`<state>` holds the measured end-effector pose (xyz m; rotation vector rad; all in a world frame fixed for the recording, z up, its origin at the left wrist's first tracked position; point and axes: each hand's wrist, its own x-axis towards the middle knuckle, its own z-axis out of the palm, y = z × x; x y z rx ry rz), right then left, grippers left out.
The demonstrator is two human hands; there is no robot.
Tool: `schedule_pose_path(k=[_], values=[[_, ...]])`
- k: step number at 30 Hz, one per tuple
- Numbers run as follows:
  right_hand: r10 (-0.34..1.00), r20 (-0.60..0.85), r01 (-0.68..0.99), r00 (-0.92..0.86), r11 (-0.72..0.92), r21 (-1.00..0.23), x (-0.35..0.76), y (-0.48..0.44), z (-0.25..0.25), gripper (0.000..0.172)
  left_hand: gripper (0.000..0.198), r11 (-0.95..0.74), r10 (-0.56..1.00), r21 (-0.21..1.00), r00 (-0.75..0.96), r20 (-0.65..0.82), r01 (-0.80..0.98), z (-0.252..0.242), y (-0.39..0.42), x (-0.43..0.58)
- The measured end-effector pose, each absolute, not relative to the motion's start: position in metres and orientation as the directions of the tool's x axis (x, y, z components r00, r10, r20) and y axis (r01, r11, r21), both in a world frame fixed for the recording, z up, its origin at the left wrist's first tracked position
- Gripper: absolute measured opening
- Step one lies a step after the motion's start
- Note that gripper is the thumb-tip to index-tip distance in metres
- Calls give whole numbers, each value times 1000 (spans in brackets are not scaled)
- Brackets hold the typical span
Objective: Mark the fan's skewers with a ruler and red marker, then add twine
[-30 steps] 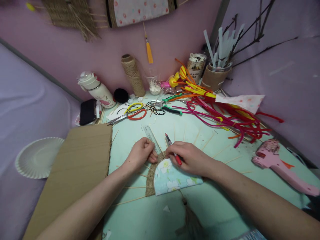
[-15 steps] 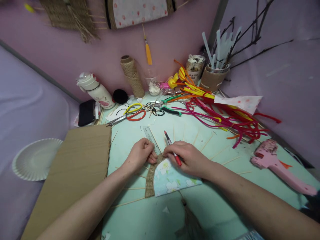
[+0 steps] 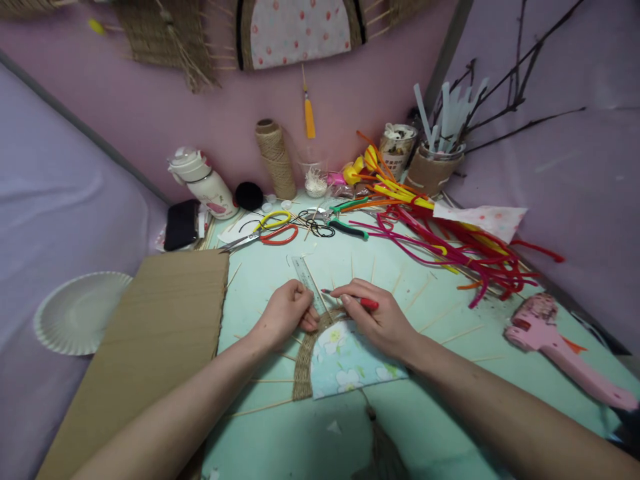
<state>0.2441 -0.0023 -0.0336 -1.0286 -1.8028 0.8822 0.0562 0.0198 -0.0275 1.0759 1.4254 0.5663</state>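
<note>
1. Your left hand (image 3: pixel 286 312) is curled, fingertips pressing the clear ruler (image 3: pixel 309 285) at the fan's (image 3: pixel 340 353) woven top edge.
2. Your right hand (image 3: pixel 376 319) pinches a red pen (image 3: pixel 356 299), tip beside the ruler.
3. The fan lies flat mid-table (image 3: pixel 450 413), sticks radiating outward.
4. Cardboard (image 3: pixel 150 347) borders the left; the glue gun (image 3: pixel 555 340) lies well apart, right.
5. Bare table shows nearer you.

1. The ruler (image 3: pixel 307 283) is partly hidden under the left hand (image 3: pixel 284 313); its marks are too small to read.
2. The pen (image 3: pixel 356 300) tip is hard to see.
3. The fabric fan (image 3: pixel 300 27) on the wall is cut off by the top edge.
4. The glue gun (image 3: pixel 560 347) nozzle ends near the right edge, blurred.
</note>
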Motion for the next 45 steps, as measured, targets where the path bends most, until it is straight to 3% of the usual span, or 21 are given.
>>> schedule_pose_path(k=[45], values=[[895, 320, 306, -311, 413, -858, 244, -2, -37, 25, 19, 444, 861, 856, 139, -489, 264, -30, 20, 55]])
